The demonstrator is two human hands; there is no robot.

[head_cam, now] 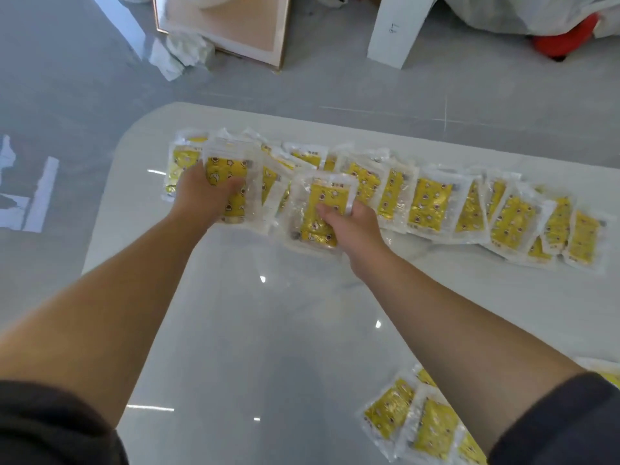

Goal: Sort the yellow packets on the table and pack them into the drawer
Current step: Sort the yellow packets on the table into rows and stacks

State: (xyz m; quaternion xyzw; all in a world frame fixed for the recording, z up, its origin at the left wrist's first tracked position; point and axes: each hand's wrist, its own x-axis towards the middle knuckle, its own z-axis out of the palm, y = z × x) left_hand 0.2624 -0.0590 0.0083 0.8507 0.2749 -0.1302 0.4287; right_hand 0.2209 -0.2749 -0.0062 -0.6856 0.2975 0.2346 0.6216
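Our left hand (203, 193) curls around one yellow packet (223, 167) at the far-left end of the row (432, 204) strewn across the white desk (261, 330). Our right hand (350, 226) pinches a second packet (310, 226) just beside it, thumb on top. A smaller pile (412, 421) lies near our right sleeve (553, 424). No drawer is in view. We judge it best to lift each slippery packet clear, square the edges and stack them facing one way.
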